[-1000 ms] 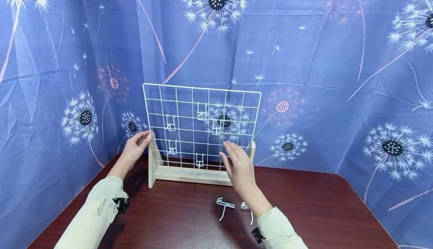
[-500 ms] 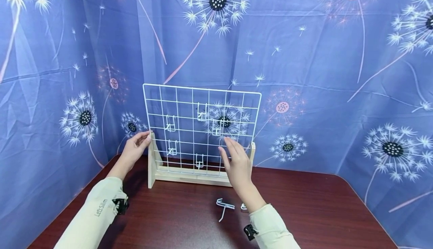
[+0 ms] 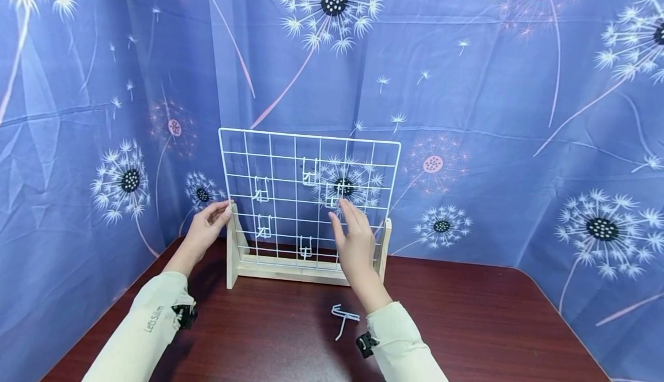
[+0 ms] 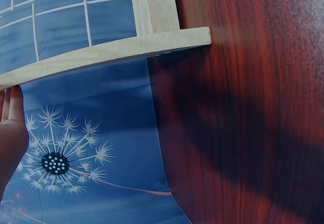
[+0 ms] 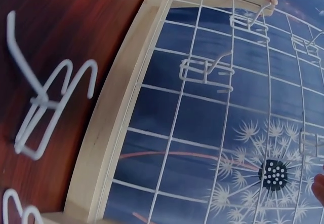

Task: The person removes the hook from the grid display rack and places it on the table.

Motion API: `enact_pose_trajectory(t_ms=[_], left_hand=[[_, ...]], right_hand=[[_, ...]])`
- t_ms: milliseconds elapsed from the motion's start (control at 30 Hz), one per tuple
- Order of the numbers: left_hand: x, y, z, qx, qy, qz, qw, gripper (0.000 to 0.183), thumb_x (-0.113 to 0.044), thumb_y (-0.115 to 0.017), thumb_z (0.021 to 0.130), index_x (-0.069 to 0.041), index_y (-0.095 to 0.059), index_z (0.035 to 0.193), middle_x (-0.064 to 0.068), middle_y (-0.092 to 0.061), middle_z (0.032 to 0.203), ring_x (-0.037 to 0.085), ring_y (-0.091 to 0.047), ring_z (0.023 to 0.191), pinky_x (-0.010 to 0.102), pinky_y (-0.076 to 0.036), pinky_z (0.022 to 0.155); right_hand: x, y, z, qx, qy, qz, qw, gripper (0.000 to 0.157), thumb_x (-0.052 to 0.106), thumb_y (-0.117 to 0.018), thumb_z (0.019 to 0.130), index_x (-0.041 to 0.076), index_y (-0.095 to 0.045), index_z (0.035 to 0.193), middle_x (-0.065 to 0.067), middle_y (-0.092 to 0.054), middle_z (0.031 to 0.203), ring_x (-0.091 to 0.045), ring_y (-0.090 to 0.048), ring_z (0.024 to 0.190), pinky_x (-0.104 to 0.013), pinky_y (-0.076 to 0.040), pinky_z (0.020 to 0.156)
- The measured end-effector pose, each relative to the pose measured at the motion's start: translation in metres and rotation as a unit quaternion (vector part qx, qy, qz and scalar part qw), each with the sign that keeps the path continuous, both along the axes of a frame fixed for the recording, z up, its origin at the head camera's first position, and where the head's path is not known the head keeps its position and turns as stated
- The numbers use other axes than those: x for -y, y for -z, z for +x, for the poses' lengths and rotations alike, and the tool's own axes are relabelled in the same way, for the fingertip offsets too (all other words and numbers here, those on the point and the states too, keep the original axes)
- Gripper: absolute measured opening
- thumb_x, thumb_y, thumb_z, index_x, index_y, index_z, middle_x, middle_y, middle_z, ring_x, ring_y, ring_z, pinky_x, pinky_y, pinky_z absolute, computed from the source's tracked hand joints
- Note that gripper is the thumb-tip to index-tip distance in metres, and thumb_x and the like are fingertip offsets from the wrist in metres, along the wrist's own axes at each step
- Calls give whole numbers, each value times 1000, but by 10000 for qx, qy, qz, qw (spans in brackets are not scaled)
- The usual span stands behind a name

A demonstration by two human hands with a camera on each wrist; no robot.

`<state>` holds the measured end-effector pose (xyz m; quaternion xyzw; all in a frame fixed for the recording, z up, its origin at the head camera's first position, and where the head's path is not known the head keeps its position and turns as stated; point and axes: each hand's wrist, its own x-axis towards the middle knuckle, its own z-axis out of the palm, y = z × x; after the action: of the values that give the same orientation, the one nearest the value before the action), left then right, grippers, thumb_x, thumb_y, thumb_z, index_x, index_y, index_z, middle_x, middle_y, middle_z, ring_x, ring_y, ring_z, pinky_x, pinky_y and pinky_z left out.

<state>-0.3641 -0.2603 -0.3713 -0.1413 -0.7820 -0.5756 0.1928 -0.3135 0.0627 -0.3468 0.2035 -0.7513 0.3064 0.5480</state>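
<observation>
A white wire grid panel (image 3: 282,166) stands upright in a pale wooden stand (image 3: 290,275), with several white wire hooks hung on it. At the top of the stand's left post (image 3: 232,249), my left hand (image 3: 204,229) holds on, thumb and fingertips at the wood. My right hand (image 3: 358,244) is raised in front of the panel's right half, fingers extended and thumb apart. Its fingertips are close to one hung hook (image 3: 330,202); in the right wrist view a gap shows between that hook (image 5: 310,144) and the fingers (image 5: 319,188).
On the dark red-brown table (image 3: 467,313) lies a loose wire hook (image 3: 344,316), left of my right forearm. A second loose hook (image 5: 20,209) shows at the right wrist view's lower left corner. Blue dandelion-print cloth (image 3: 456,82) hangs behind and at the sides.
My right hand has moved up and left toward the hung hook at the panel's right. Its forearm now covers the second loose hook in the head view. My left hand stays at the post.
</observation>
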Motion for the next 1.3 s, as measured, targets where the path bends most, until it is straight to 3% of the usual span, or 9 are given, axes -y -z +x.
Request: enact_pose_trajectory(t_ms=[733, 1067, 1300], left_hand=[[0, 2, -1, -26, -45, -19, 10000, 46, -19, -51, 101, 12, -45, 135, 31, -49, 133, -15, -47, 96, 3, -39, 86], [1, 2, 0, 7, -10, -15, 10000, 50, -23, -51, 101, 11, -44, 136, 30, -49, 134, -14, -47, 99, 3, -39, 86], [0, 0, 0, -27, 15, 11, 10000, 45, -17, -51, 101, 11, -44, 136, 30, -49, 134, -16, -46, 96, 3, -39, 86]], right_hand=[[17, -3, -10, 149, 88, -674, 9976, 30, 10, -70, 88, -2, -66, 116, -17, -66, 116, -35, -60, 109, -43, -51, 92], [19, -2, -11, 193, 91, -643, 9977, 23, 6, -69, 88, 2, -71, 110, -16, -67, 113, -34, -62, 106, -44, -53, 90], [20, -4, -12, -1, 24, -616, 9981, 23, 1, -71, 85, 3, -72, 108, -15, -68, 111, -33, -63, 103, -43, -53, 90]])
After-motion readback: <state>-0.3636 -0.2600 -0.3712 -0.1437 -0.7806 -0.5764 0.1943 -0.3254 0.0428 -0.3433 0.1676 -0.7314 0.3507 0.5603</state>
